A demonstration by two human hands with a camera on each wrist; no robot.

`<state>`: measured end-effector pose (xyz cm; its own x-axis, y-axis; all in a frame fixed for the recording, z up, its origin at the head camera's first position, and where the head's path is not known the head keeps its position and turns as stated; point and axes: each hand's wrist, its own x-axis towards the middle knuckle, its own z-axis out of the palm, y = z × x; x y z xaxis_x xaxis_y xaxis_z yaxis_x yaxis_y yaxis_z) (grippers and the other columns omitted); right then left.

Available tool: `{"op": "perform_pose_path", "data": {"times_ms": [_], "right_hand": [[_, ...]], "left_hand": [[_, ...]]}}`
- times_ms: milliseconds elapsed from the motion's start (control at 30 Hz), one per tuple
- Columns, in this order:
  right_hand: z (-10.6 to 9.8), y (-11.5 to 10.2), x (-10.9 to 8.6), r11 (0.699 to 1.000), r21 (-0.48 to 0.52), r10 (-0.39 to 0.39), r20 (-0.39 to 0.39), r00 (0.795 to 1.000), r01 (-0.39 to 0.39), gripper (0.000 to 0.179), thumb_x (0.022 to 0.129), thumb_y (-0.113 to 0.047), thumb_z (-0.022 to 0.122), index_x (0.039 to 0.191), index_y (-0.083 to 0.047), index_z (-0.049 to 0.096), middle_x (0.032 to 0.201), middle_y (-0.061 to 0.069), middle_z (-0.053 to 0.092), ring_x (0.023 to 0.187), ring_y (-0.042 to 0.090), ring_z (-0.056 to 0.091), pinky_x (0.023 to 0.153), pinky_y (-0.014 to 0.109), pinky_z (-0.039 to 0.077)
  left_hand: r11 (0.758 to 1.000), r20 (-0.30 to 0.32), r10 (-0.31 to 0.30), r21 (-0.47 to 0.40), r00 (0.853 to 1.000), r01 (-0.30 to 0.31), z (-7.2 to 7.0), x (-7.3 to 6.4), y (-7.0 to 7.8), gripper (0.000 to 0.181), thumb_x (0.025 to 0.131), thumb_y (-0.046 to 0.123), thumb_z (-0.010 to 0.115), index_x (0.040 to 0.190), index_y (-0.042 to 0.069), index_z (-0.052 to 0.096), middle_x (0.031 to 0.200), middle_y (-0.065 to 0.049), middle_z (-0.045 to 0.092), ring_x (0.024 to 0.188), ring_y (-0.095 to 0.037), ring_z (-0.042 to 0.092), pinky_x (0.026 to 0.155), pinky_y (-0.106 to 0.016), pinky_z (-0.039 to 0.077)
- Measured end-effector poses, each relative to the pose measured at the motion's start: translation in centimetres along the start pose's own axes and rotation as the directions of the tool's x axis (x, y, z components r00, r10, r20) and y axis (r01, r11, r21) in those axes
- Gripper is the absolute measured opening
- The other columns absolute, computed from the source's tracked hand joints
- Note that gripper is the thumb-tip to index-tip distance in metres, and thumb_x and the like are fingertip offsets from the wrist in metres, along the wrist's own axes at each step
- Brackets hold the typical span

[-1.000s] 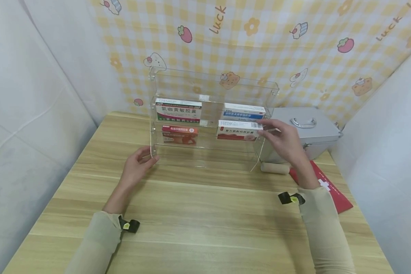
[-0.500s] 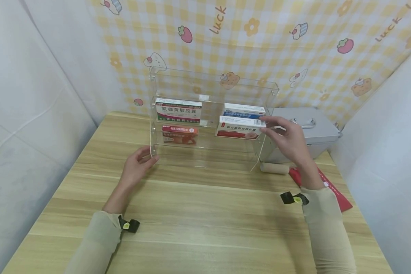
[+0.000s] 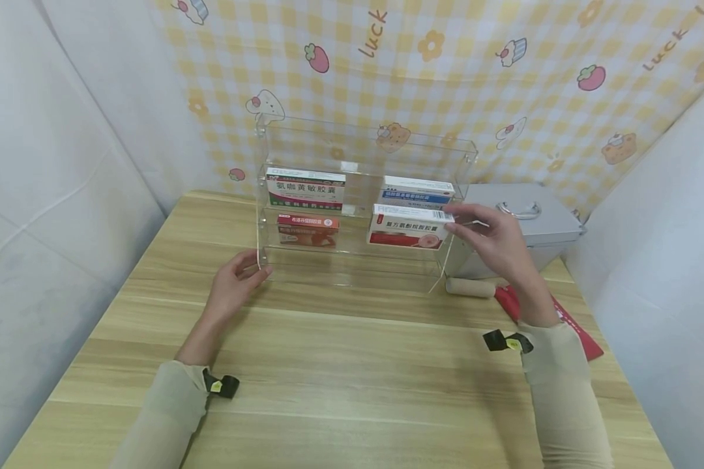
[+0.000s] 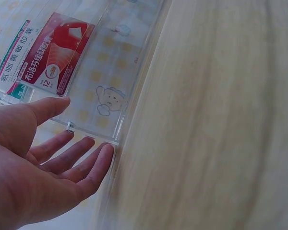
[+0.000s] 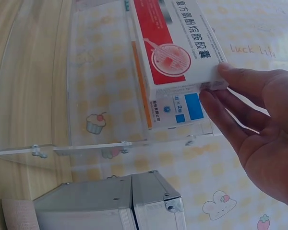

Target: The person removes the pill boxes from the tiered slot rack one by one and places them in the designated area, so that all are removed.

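Note:
My right hand point(image 3: 493, 241) pinches the right end of a white and red medicine box point(image 3: 407, 231) between thumb and fingers. In the right wrist view, that box overlaps a blue and white medicine box point(image 5: 175, 112) behind it. The box is at the right of the lower tier of a clear acrylic rack point(image 3: 352, 264), tilted with its face forward. At the rack's lower left corner, my left hand point(image 3: 234, 283) holds the side panel, thumb inside and fingers outside. In the left wrist view, the thumb is close to a red medicine box point(image 4: 57, 52).
A green and white medicine box point(image 3: 306, 192) stands on the rack's upper left. Right of the rack are a silver metal case point(image 3: 519, 215), a beige roll point(image 3: 471, 288) and a red first-aid pouch point(image 3: 583, 339). A checked curtain point(image 3: 434, 85) hangs behind.
My right hand has lifted the white and red box a little, then brought it down and forward, slightly to the right. My left hand has kept its place on the rack.

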<state>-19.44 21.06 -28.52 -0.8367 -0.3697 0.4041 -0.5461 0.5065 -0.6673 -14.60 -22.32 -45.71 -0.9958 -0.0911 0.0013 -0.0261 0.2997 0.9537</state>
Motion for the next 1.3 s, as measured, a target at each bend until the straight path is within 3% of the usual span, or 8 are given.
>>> {"op": "perform_pose_path", "data": {"times_ms": [333, 633, 1300], "right_hand": [[-0.1, 0.7, -0.5, 0.998, -0.012, 0.056, 0.066, 0.996, -0.055, 0.026, 0.091, -0.004, 0.07, 0.117, 0.0, 0.069, 0.114, 0.013, 0.069, 0.096, 0.021, 0.067, 0.081, 0.017, 0.054], [-0.1, 4.3, -0.8, 0.991, 0.026, 0.128, 0.08, 0.988, -0.131, 0.028, 0.091, -0.026, 0.072, 0.118, -0.018, 0.071, 0.112, -0.001, 0.071, 0.095, 0.016, 0.067, 0.081, 0.021, 0.054], [-0.2, 5.1, -1.7, 0.972, 0.082, 0.214, 0.08, 0.973, -0.221, 0.031, 0.091, -0.034, 0.071, 0.116, -0.018, 0.071, 0.111, 0.0, 0.07, 0.101, 0.017, 0.066, 0.085, 0.024, 0.053]], "left_hand": [[1.0, -0.007, 0.008, 0.0, 1.0, -0.008, 0.0, 0.0, -0.1, 0.061, 0.094, 0.033, 0.067, 0.143, 0.003, 0.045, 0.141, -0.021, 0.05, 0.125, -0.036, 0.052, 0.097, -0.042, 0.049], [1.0, -0.011, 0.007, 0.002, 1.0, -0.007, 0.1, 0.1, -0.2, 0.061, 0.094, 0.034, 0.067, 0.142, 0.003, 0.046, 0.14, -0.021, 0.05, 0.125, -0.036, 0.053, 0.098, -0.045, 0.048], [1.0, -0.008, 0.007, -0.002, 1.0, -0.007, 0.1, -0.1, -0.1, 0.063, 0.094, 0.036, 0.067, 0.143, 0.004, 0.045, 0.141, -0.021, 0.05, 0.125, -0.036, 0.052, 0.095, -0.039, 0.051]]}}
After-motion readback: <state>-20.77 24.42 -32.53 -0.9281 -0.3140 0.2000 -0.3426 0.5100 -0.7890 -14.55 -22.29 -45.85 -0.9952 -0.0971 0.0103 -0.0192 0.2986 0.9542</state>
